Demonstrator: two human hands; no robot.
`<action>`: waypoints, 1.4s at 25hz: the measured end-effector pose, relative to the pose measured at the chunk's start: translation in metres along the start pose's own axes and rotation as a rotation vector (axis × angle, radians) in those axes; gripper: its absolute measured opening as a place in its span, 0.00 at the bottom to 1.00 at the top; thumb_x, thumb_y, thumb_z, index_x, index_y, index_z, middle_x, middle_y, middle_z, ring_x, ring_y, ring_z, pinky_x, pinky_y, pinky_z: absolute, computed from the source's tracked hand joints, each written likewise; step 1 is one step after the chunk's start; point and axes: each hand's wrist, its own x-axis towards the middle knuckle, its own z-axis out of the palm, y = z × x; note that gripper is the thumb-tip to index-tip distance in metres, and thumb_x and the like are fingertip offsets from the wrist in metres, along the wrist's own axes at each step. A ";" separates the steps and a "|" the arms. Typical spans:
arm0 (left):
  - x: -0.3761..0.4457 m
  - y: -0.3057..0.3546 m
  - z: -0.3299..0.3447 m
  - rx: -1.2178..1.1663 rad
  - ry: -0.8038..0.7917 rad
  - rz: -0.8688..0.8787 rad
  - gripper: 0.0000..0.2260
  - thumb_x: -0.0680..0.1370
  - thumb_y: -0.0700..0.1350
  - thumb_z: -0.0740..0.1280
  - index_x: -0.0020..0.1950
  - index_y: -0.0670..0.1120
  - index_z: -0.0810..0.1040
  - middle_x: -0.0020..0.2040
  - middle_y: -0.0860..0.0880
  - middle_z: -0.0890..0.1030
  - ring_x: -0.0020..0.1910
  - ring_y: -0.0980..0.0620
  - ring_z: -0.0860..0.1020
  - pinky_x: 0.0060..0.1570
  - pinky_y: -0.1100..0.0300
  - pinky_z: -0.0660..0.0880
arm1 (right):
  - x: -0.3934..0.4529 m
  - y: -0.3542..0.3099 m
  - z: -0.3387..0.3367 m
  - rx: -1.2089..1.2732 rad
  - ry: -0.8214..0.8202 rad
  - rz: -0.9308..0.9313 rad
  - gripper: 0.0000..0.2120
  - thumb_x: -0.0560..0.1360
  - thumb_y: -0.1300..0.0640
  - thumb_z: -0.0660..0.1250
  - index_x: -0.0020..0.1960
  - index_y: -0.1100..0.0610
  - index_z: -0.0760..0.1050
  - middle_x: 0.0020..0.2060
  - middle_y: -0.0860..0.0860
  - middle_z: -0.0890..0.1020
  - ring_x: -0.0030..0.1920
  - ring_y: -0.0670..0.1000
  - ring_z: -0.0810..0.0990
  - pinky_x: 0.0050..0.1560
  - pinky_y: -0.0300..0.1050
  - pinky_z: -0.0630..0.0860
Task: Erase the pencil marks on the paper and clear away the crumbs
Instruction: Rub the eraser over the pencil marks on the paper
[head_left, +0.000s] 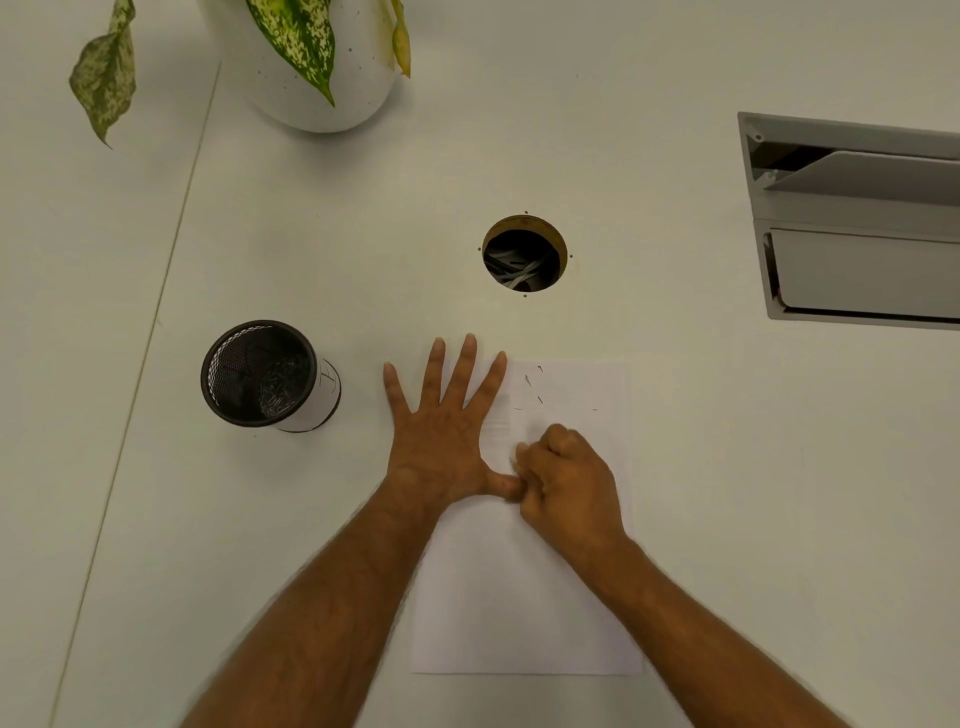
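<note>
Head view: one paper (524, 597); left hand (441, 436) flat, right hand (566, 483) grip curled, contents hidden.

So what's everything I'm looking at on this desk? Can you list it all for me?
paper: one, white sheet, lying flat near the front of the desk
dark marks or crumbs: a few, small, scattered on the far part of the paper; too small to tell which
mesh pen cup: one, black, left of the paper
plant pot: one, white, far left, with green mottled leaves
cable hole: one, round, in the desk beyond the paper
grey box: one, far right
desk: one, white
left hand: fingers spread flat, pressing the paper's left edge
right hand: fingers curled on the paper; whatever it grips is hidden
</note>
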 end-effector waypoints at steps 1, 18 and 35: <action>0.000 0.000 0.000 0.008 0.002 0.002 0.61 0.57 0.85 0.53 0.78 0.56 0.30 0.80 0.47 0.31 0.78 0.40 0.31 0.67 0.24 0.33 | -0.003 -0.001 0.000 -0.023 -0.006 -0.013 0.09 0.68 0.68 0.71 0.32 0.61 0.74 0.30 0.52 0.74 0.31 0.50 0.72 0.26 0.41 0.71; -0.001 0.000 0.001 0.014 0.015 0.005 0.57 0.59 0.84 0.45 0.79 0.55 0.32 0.81 0.47 0.34 0.78 0.41 0.33 0.68 0.24 0.37 | 0.023 -0.006 0.007 -0.024 0.003 -0.013 0.06 0.68 0.61 0.68 0.33 0.61 0.77 0.31 0.53 0.76 0.33 0.51 0.74 0.28 0.40 0.71; -0.001 0.000 -0.001 0.001 -0.033 0.006 0.65 0.53 0.87 0.47 0.78 0.52 0.30 0.80 0.48 0.32 0.78 0.41 0.31 0.67 0.24 0.36 | 0.071 -0.004 0.016 -0.100 0.028 0.003 0.02 0.65 0.64 0.73 0.37 0.60 0.82 0.32 0.53 0.77 0.34 0.47 0.68 0.29 0.42 0.72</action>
